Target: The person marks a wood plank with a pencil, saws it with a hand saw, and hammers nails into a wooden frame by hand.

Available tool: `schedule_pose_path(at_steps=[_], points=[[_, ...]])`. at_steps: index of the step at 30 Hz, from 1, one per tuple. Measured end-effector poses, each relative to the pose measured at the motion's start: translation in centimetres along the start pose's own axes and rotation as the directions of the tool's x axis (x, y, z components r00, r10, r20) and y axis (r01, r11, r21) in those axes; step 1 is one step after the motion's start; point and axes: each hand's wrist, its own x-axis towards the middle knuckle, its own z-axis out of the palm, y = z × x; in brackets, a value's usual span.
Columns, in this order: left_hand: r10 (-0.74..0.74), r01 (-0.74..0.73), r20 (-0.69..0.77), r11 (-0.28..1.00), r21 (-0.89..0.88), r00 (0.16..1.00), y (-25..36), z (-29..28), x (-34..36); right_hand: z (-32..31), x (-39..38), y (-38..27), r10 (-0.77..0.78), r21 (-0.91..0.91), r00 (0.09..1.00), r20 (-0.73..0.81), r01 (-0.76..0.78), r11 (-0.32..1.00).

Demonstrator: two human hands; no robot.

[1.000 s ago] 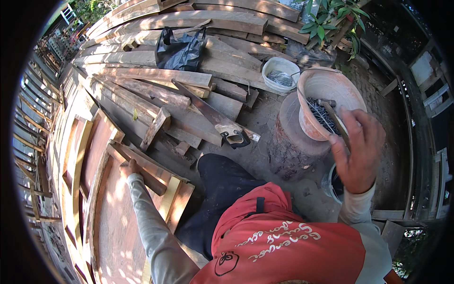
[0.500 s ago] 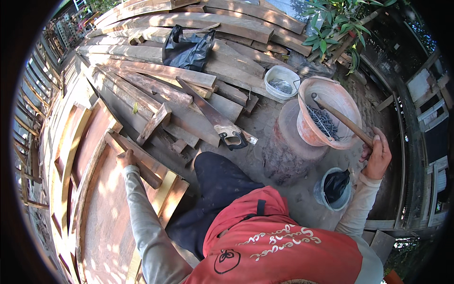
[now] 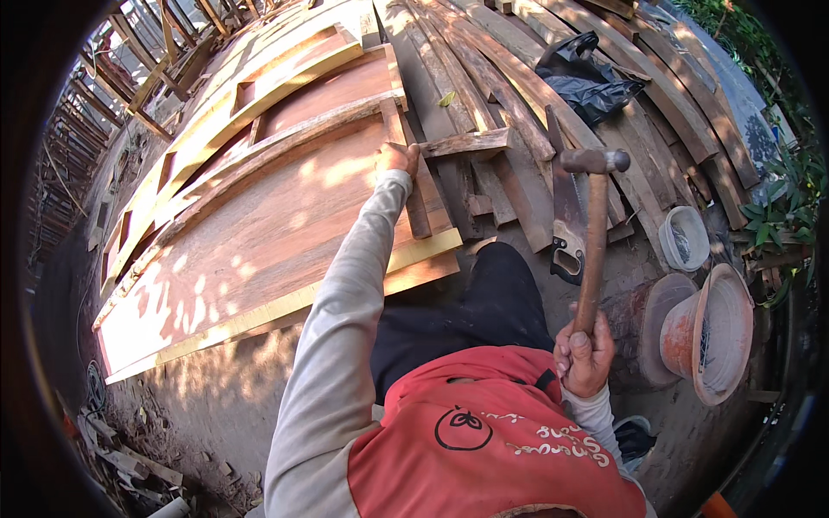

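Jutting from the right hand (image 3: 585, 356), which is wrapped tight around it, a hammer (image 3: 594, 246) is at near right. To the left, the left hand (image 3: 397, 162) is clamped on a short board (image 3: 417, 205) at the framed panel's (image 3: 268, 216) right end. Beyond the hammer lies a handsaw (image 3: 566, 207); farther right, a bucket (image 3: 732, 350) sits on a stump (image 3: 635, 337).

Left arm (image 3: 332, 302) outstretched, left hand (image 3: 396, 162) clasped; right arm (image 3: 596, 418) bent, right hand (image 3: 589, 356) closed, fingers (image 3: 562, 351) curled.

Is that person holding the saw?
No, the saw lies untouched: the right hand grips a hammer, the left hand a board.
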Motion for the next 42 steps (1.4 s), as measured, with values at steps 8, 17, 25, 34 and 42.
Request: schedule_pose_path(at_steps=[8,17,25,34,42], points=[[-0.066,0.073,0.067,0.992,-0.108,0.996,-2.1,-1.4,-1.0,4.3,6.4,9.9,0.250,-0.786,0.883,0.397,0.186,0.589],[-0.060,0.062,0.024,0.992,-0.111,0.998,-2.7,-1.2,-0.6,4.8,7.8,12.2,0.052,-0.698,0.918,0.392,0.260,0.668],[-0.008,-0.004,-0.065,0.984,-0.176,0.998,-2.0,-2.1,-0.1,4.3,9.6,14.6,0.053,-0.738,0.916,0.398,0.285,0.612],[0.105,-0.111,-0.065,0.989,-0.098,0.992,-6.0,-0.6,-5.8,9.8,13.0,6.8,-0.002,-0.236,0.953,0.302,0.077,0.969],[0.025,-0.030,-0.046,0.994,-0.102,0.999,-2.7,-0.9,-6.7,14.6,30.8,9.9,0.202,-0.768,0.922,0.331,0.139,0.625]])
